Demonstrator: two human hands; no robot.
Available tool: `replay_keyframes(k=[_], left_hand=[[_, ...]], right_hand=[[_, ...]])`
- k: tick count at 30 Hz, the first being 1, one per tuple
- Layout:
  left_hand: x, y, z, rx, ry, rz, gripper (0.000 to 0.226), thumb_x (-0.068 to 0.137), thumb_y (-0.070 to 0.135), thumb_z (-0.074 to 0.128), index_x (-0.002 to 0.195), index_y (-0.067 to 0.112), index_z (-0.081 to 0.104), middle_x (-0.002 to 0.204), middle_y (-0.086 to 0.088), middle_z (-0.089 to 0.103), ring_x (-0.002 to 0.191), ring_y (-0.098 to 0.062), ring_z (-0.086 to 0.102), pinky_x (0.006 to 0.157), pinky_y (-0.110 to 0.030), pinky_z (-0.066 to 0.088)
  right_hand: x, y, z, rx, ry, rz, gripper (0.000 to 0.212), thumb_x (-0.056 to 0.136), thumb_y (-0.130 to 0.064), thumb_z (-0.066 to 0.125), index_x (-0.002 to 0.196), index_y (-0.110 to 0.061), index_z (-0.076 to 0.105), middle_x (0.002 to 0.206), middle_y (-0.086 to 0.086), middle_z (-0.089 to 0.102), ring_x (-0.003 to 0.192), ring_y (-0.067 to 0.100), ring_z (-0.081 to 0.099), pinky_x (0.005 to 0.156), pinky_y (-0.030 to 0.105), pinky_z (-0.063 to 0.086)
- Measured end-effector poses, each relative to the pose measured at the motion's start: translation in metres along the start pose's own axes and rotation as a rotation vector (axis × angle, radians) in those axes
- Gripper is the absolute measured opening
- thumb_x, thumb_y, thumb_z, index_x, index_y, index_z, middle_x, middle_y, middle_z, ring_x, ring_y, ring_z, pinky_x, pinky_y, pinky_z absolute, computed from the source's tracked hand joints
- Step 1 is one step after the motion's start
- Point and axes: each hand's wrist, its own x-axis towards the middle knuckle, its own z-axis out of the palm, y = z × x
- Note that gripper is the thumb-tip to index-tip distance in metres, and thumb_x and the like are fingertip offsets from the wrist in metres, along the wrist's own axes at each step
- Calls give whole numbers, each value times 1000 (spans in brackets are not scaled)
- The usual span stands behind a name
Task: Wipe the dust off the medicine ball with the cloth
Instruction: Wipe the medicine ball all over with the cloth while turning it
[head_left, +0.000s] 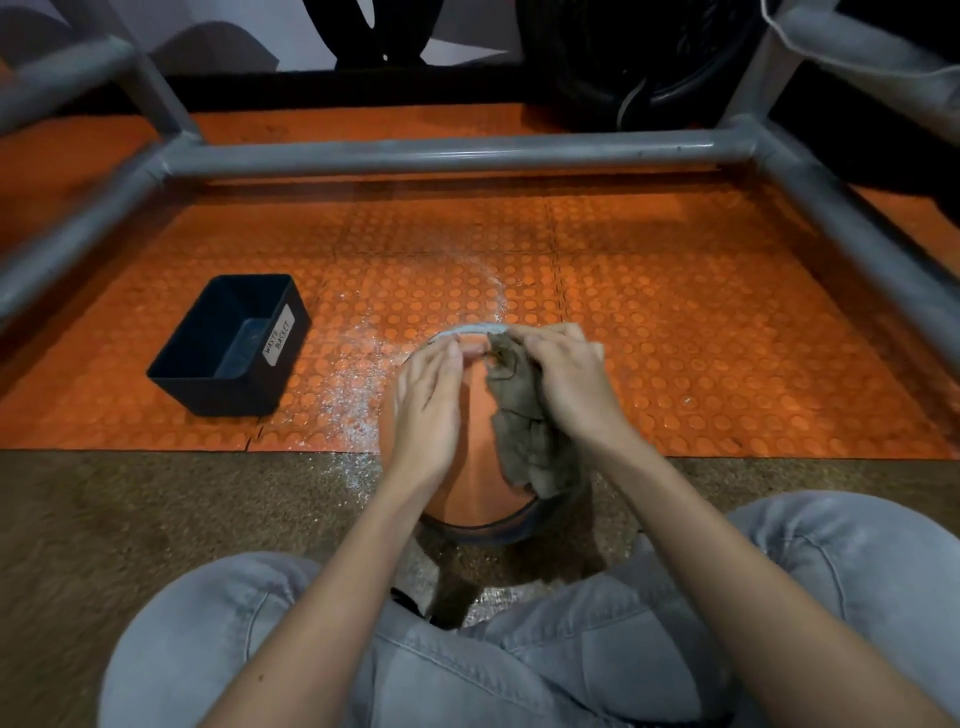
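Black bin (218, 395) left; grey bars (441, 153) perhaps overhead.

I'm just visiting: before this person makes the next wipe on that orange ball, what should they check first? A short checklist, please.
1. Cloth held firmly: the right hand grips the cloth. Ok.
2. Ball steadied: the left hand rests flat on the medicine ball. Ok.
3. Cloth on the surface: it drapes over the ball's right side. Ok.
4. Dust gone: white dust shows along the ball's far edge. Not ok.
5. Underside clean: hidden from this view. Cannot tell.
6. Room to work: the waste basket sits to the left, apart from the ball. Ok.
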Motion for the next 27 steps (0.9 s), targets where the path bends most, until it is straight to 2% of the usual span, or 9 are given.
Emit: replay_keyframes(k=[2, 6, 8, 10, 12, 14, 20, 24, 27], left_hand=[[0, 3, -3, -45, -60, -34, 47, 73, 75, 34, 97, 45, 62, 115, 35, 42, 127, -2, 33, 113, -40, 22], [-3, 8, -4, 125, -115, -11, 51, 50, 79, 54, 88, 46, 53, 118, 27, 40, 127, -6, 32, 112, -41, 23], [-3, 7, -6, 94, -107, -11, 40, 53, 68, 67, 79, 40, 56, 120, 22, 42, 127, -9, 35, 111, -42, 26], [-1, 6, -10, -55, -86, -19, 18, 70, 36, 79, 67, 30, 61, 123, 14, 49, 122, -7, 42, 109, -40, 31], [0, 6, -16, -109, -43, -11, 25, 79, 8, 72, 60, 21, 60, 118, 7, 56, 114, -4, 49, 103, -33, 36], [3, 6, -28, -160, -10, -26, 29, 80, -2, 65, 59, 16, 59, 109, 6, 62, 108, -7, 55, 93, -32, 44], [30, -5, -70, -167, 245, -118, 22, 79, 8, 71, 60, 19, 65, 60, 14, 65, 66, -4, 57, 68, -28, 48], [52, 4, -51, -87, 333, -149, 19, 77, 19, 75, 63, 19, 64, 59, 7, 59, 57, -11, 56, 63, -35, 50], [48, 15, -28, -80, 371, -90, 11, 83, 13, 66, 78, 19, 60, 67, 9, 55, 62, -6, 57, 64, -26, 49]], right_hand=[[0, -6, -12, 305, -40, 105, 34, 98, -10, 37, 117, -11, 65, 122, 4, 61, 120, 17, 49, 109, 33, 35], [-4, -3, -27, 752, -179, 203, 39, 95, 0, 32, 111, -14, 64, 125, 12, 61, 117, 23, 56, 97, 34, 48], [-3, 2, -29, 679, -160, 159, 42, 93, 4, 30, 109, -16, 64, 120, 11, 62, 111, 20, 58, 91, 27, 49], [-1, 13, -29, 352, 31, 56, 40, 93, 3, 33, 105, -19, 65, 110, 4, 61, 103, 14, 57, 87, 24, 48], [0, 29, -22, 68, 161, -35, 35, 93, -2, 40, 100, -25, 65, 105, 0, 57, 109, 20, 53, 99, 35, 42], [-5, 39, -9, 73, 144, -28, 34, 95, -7, 42, 97, -33, 63, 108, 0, 55, 116, 25, 47, 106, 41, 35], [-9, 32, 1, 202, 163, 55, 30, 97, -19, 46, 85, -42, 62, 112, -2, 56, 119, 18, 43, 109, 42, 28], [-28, 33, 17, -93, 189, -7, 23, 94, -30, 53, 113, -40, 59, 113, -13, 39, 112, 7, 30, 91, 23, 15], [-30, 37, 23, -161, 211, -40, 40, 88, -42, 45, 127, -38, 55, 117, -8, 36, 114, 11, 28, 95, 30, 18]])
